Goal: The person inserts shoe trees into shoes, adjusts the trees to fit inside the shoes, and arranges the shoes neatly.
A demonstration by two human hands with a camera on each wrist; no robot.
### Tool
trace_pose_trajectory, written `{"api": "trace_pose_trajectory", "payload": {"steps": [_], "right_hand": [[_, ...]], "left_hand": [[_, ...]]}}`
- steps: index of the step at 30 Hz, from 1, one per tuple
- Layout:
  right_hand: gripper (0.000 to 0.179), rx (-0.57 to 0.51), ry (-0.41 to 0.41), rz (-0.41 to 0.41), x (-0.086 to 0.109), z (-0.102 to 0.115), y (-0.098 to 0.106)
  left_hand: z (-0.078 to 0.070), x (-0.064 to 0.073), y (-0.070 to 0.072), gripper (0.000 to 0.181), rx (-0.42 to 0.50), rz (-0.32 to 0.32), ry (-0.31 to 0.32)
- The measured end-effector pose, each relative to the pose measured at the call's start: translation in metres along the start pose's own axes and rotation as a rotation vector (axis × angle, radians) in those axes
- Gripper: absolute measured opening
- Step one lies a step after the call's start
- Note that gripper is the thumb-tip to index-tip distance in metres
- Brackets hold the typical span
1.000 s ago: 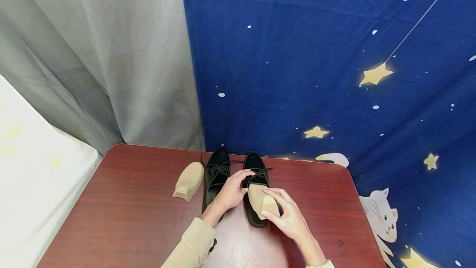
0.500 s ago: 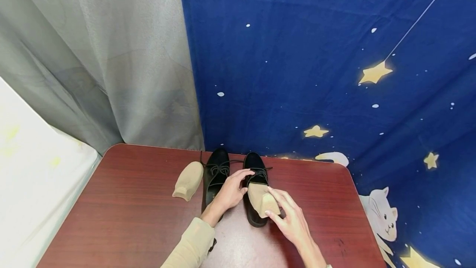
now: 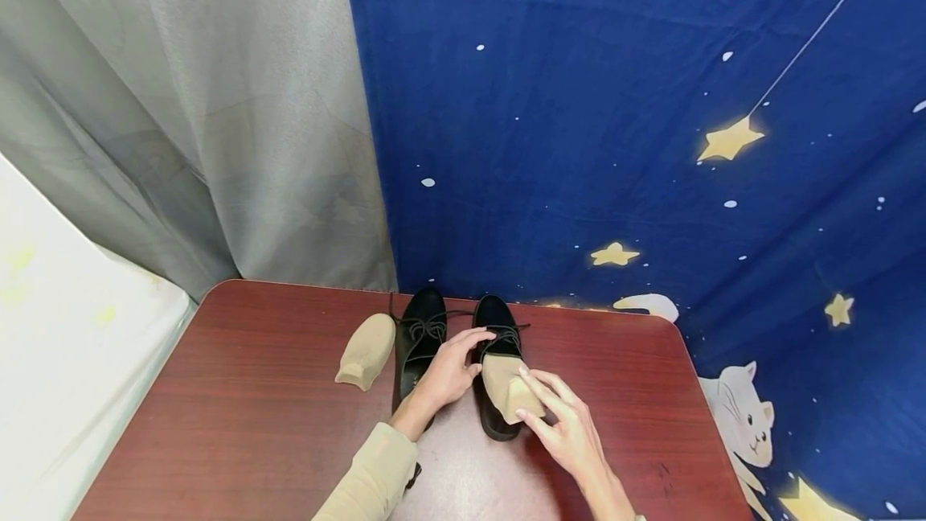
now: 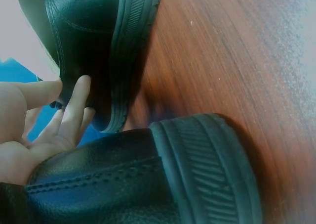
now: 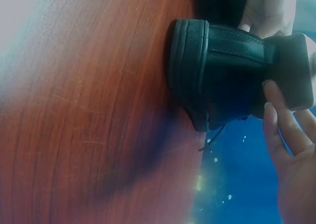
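Two black lace-up shoes stand side by side with toes pointing away, the left shoe [image 3: 425, 308] and the right shoe [image 3: 495, 313]. A beige shoe tree [image 3: 499, 380] sits with its front part inside the right shoe, its heel end tilted up out of the opening. My right hand [image 3: 570, 428] pinches that raised end between thumb and fingers. My left hand [image 3: 450, 368] reaches over the left shoe and grips the right shoe, fingers over the laces, thumb at the collar. In the left wrist view the thumb and fingers [image 4: 76, 103] lie against the shoe's side.
A second beige shoe tree [image 3: 369, 348] lies on the red-brown table [image 3: 275, 392], left of the left shoe. Behind the table's back edge hang a grey curtain [image 3: 289, 143] and a blue star-print cloth [image 3: 550, 119].
My right fingers have shifted slightly on the shoe tree's raised end. The left hand and both shoes stay in place.
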State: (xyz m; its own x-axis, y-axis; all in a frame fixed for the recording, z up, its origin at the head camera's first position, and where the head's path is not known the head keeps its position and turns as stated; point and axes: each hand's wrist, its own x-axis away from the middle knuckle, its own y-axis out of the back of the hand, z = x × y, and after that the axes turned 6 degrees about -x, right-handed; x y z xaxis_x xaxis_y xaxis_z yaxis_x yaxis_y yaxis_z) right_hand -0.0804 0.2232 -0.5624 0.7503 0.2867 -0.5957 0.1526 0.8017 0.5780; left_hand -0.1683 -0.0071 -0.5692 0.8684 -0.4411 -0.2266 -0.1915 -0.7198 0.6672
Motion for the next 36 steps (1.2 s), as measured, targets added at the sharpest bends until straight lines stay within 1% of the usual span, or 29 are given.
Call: {"api": "trace_pose_trajectory", "payload": {"steps": [4, 6, 9, 12, 17, 24, 32, 36], "right_hand": [[0.071, -0.005, 0.01, 0.021, 0.0005, 0.0, 0.0004], [0.075, -0.007, 0.004, 0.037, 0.0011, 0.0001, 0.0011], [0.077, -0.01, -0.017, 0.054, 0.0019, 0.0001, 0.0021], [0.077, -0.002, -0.026, 0.059, 0.0019, -0.0003, 0.0027], [0.075, 0.004, -0.016, 0.055, 0.0001, -0.0015, 0.0028], [0.072, 0.012, -0.007, 0.056, -0.0041, -0.003, 0.0025], [0.072, 0.036, 0.004, 0.055, -0.0065, -0.0054, 0.0028], [0.072, 0.025, 0.005, 0.057, -0.0075, -0.006, 0.0038]], "left_hand": [[0.0003, 0.001, -0.0003, 0.059, -0.002, -0.006, -0.006], [0.0006, 0.0018, -0.0006, 0.058, -0.008, -0.008, -0.009], [0.001, 0.0024, -0.001, 0.059, -0.008, -0.008, -0.004], [0.0012, 0.0023, -0.0015, 0.059, -0.001, -0.003, 0.004], [0.0014, 0.0015, -0.0014, 0.059, -0.001, 0.007, 0.008], [0.0027, 0.0013, -0.0004, 0.059, -0.021, -0.007, 0.011], [0.0027, -0.0003, -0.0012, 0.059, 0.01, -0.005, 0.002], [0.0021, -0.0008, -0.0015, 0.058, 0.014, -0.003, 0.005]]}}
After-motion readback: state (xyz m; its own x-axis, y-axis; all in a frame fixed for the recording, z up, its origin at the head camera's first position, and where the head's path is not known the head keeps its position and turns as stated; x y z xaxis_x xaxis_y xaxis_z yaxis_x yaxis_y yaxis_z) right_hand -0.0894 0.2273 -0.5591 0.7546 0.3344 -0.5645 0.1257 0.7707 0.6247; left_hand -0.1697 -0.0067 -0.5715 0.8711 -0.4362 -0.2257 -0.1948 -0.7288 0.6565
